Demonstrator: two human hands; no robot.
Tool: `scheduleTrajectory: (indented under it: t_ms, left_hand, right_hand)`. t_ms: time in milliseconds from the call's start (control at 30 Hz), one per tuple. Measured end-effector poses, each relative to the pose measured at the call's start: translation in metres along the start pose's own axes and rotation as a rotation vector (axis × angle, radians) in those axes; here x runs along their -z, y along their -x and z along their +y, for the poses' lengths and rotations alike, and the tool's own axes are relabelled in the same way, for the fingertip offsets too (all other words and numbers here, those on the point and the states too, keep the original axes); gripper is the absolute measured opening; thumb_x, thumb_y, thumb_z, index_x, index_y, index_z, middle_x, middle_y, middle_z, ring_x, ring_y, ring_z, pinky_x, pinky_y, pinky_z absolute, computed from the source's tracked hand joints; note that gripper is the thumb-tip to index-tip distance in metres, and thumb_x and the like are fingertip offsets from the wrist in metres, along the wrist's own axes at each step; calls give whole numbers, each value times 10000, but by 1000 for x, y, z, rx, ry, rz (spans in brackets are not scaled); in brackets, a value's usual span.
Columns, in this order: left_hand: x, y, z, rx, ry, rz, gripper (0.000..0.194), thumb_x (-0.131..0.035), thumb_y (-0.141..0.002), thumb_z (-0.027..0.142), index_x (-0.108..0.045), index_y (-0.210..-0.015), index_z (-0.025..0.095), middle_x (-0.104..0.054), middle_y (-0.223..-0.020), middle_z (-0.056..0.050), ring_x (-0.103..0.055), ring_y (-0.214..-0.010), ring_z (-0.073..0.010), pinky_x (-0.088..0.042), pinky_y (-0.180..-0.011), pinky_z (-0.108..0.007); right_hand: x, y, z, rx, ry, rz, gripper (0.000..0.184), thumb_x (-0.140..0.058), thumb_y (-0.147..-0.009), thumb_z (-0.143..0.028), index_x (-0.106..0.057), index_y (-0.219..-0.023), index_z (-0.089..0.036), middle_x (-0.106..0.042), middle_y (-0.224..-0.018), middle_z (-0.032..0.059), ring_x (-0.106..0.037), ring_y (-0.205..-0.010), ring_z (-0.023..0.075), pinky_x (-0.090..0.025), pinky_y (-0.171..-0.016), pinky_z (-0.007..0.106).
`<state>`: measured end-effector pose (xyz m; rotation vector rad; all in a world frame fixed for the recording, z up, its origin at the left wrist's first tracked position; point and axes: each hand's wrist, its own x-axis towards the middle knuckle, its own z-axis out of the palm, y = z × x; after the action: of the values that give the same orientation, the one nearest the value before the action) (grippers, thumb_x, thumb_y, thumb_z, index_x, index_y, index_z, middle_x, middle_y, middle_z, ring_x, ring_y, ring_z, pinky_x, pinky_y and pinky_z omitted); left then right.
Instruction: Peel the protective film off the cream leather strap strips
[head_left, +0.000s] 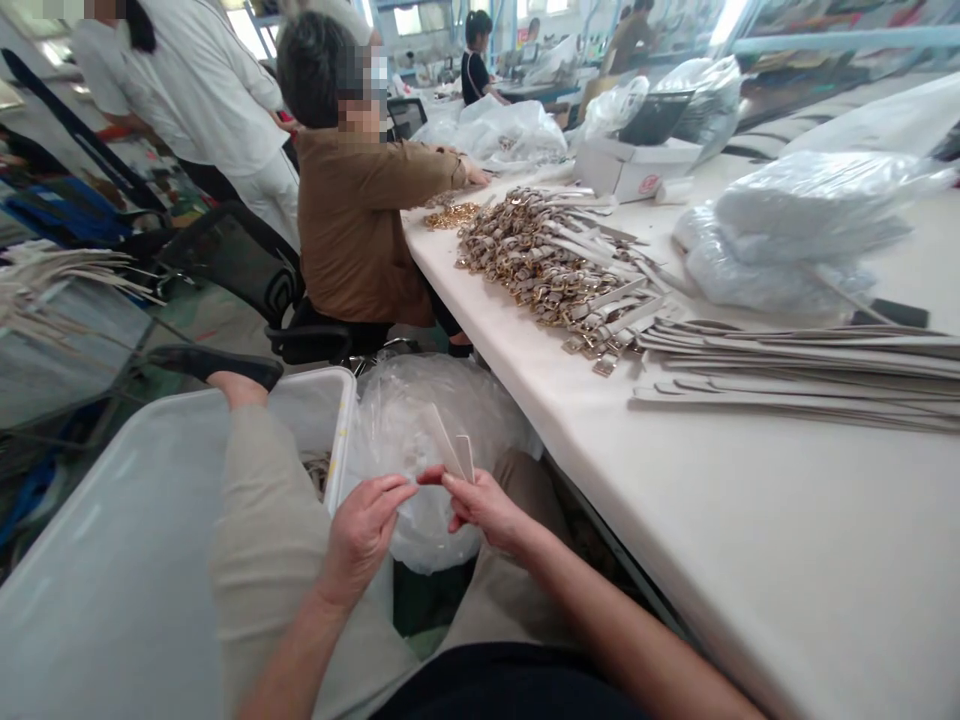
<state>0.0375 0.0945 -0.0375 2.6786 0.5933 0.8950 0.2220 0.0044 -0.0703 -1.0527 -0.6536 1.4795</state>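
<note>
My right hand is closed on a pale strap, two flat lengths of which stick up past the thumb. Whether these are one folded strap or two pieces, I cannot tell. Just to the left, my left hand has its fingers pressed together, tips close to the right forefinger. Anything in that pinch is too small to make out. Both hands are above my lap, in front of a clear plastic bag. On the table lies a heap of pale straps with gold buckles.
A stack of long flat straps lies on the table's right side, below plastic-wrapped bundles. A white bin stands at my left, my leg across it. A seated co-worker in brown reaches over the table beside small gold parts.
</note>
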Motion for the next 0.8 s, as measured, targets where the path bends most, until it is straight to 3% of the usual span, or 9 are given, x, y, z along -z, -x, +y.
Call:
scheduleTrajectory:
  t_ms: [133,200,333,433,500,600,667,733,800]
  left_hand:
    - [7,-9,0,-14,19,-53,395,-464,-886,35,-684,-1167,205,-744,-1075,-78,-688,-1012,-204,-553,-925,-330]
    - [9,-8,-4,54,40,-80,361,-477,-901,83,-679,-1174,205,-751,-1065,-81,-696,-1001,-213,-553,-933,-348]
    - [9,2,-7,388,227,-228,278,-572,-886,259,-698,-1130,212,-763,-1001,-64,-717,-884,-215,-575,-856,-351]
    - [9,19,-4,714,481,-394,317,-618,-826,348,-698,-1085,183,-740,-812,-35,-685,-675,-194,-575,-646,-308]
    - [12,31,-2,843,622,-469,363,-628,-811,395,-685,-1081,159,-704,-729,-24,-648,-608,-182,-548,-580,-294]
    - [16,42,-3,837,750,-553,455,-680,-784,415,-657,-1159,157,-744,-949,-88,-700,-868,-234,-565,-805,-361]
    - [15,40,-3,794,770,-570,558,-727,-760,415,-616,-1250,171,-708,-1186,-137,-647,-1129,-284,-480,-1015,-439]
    - [8,31,0,765,800,-523,663,-765,-734,427,-567,-1316,177,-641,-1324,-161,-561,-1272,-309,-381,-1118,-480]
    - [-5,17,8,757,930,-456,700,-767,-728,465,-548,-1322,167,-617,-1354,-169,-536,-1300,-316,-372,-1125,-480]
  right_hand:
    - [-10,-13,-2,42,94,-115,506,-687,-787,-596,-714,-1050,-165,-597,-807,14,-503,-633,112,-508,-480,210]
    - [-8,-13,-3,44,150,-126,445,-715,-764,-565,-716,-940,-156,-607,-783,17,-550,-666,133,-496,-476,211]
    - [8,-8,-8,38,219,-66,345,-753,-717,-482,-650,-703,-154,-535,-609,-30,-487,-537,96,-446,-447,207]
    - [20,-4,-17,39,270,-34,313,-740,-721,-456,-628,-678,-166,-513,-581,-43,-467,-517,89,-423,-444,204]
    - [27,-2,-24,40,308,-37,305,-723,-739,-446,-616,-662,-170,-509,-571,-46,-453,-500,84,-408,-447,205]
    - [32,1,-33,38,364,-99,301,-710,-766,-413,-600,-633,-166,-490,-547,-56,-432,-485,73,-381,-461,205]
    - [32,1,-35,29,394,-177,287,-719,-769,-396,-613,-643,-160,-478,-531,-65,-423,-482,70,-364,-466,203]
    - [28,-1,-34,8,416,-262,278,-731,-762,-400,-638,-671,-154,-481,-521,-70,-429,-480,73,-359,-468,204]
    - [22,-4,-34,-12,433,-325,284,-740,-752,-417,-660,-695,-150,-493,-520,-71,-442,-482,76,-366,-472,205]
